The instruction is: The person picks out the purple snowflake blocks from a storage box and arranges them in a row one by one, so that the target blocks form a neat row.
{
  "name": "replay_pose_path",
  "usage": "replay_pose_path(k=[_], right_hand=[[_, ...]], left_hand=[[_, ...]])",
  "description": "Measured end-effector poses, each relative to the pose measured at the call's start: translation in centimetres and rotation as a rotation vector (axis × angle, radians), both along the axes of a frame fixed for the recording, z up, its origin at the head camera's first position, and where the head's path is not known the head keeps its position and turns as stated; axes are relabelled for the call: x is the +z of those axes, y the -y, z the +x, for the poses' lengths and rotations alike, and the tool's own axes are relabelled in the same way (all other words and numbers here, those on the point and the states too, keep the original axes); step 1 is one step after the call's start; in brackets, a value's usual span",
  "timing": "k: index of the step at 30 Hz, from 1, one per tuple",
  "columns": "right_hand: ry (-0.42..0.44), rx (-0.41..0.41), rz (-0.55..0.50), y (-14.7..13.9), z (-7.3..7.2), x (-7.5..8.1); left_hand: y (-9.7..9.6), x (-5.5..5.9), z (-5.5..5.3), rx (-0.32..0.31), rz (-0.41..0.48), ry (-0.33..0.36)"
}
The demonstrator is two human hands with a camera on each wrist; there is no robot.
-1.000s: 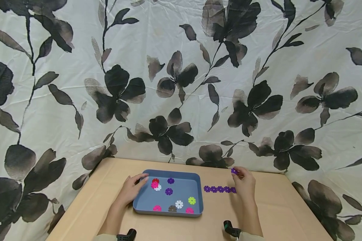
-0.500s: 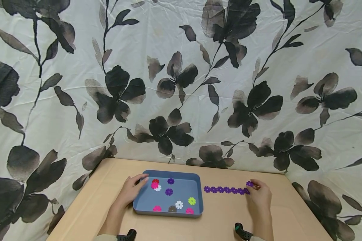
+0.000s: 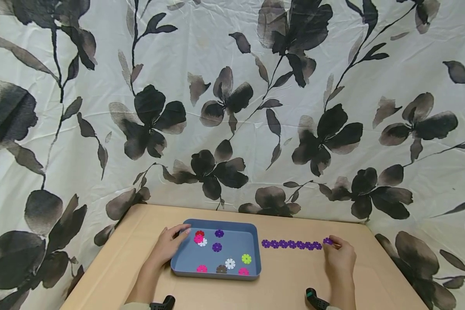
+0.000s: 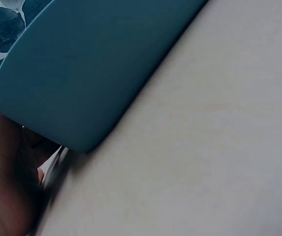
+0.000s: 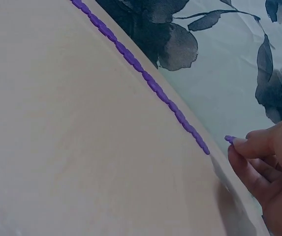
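Observation:
My right hand (image 3: pixel 341 256) pinches a small purple flower-shaped disc (image 3: pixel 327 241) between thumb and fingertips. In the right wrist view this purple disc (image 5: pixel 230 139) is just off the end of a row of purple discs (image 5: pixel 153 84). The row (image 3: pixel 292 244) lies on the table, its discs side by side. At the blue tray's (image 3: pixel 213 275) far left corner, my left hand (image 3: pixel 168 243) grips the rim. The left wrist view shows that hand (image 4: pixel 5 172) against the tray's outer wall (image 4: pixel 81 73); some of its fingers are hidden there.
Inside the tray lie two purple discs (image 3: pixel 217 246), white discs (image 3: pixel 230 263), a lime one (image 3: pixel 246 258), a brown one (image 3: pixel 221 268), a red one (image 3: pixel 199 233) and several pink ones (image 3: pixel 243 271). A floral cloth (image 3: pixel 271 172) hangs behind the wooden table (image 3: pixel 279 284).
My right hand has moved right along the row with the purple disc, then down to the row's right end. The left hand and tray have stayed put.

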State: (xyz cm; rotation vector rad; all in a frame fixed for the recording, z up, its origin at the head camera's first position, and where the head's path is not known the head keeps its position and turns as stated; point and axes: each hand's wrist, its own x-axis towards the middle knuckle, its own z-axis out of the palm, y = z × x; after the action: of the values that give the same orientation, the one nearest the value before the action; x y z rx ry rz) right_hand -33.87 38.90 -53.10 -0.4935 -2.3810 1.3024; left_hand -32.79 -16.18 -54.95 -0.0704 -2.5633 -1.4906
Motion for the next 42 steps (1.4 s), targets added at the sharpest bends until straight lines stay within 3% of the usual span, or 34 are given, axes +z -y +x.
replay_pose_path(k=[13, 24, 33, 42], right_hand=[[0.011, 0.010, 0.149, 0.0, -0.1, -0.6], [0.026, 0.004, 0.170, -0.2, -0.1, -0.7], [-0.158, -0.035, 0.127, 1.4, -0.3, 1.5], [-0.355, 0.129, 0.114, 7.8, -1.7, 4.8]], left_hand=[[0.1, -0.2, 0.0, 0.000, -0.007, -0.008], [0.0, -0.1, 0.0, -0.006, -0.002, -0.013], [0.0, -0.2, -0.1, -0.007, -0.001, -0.009], [0.1, -0.2, -0.1, -0.013, 0.009, -0.008]])
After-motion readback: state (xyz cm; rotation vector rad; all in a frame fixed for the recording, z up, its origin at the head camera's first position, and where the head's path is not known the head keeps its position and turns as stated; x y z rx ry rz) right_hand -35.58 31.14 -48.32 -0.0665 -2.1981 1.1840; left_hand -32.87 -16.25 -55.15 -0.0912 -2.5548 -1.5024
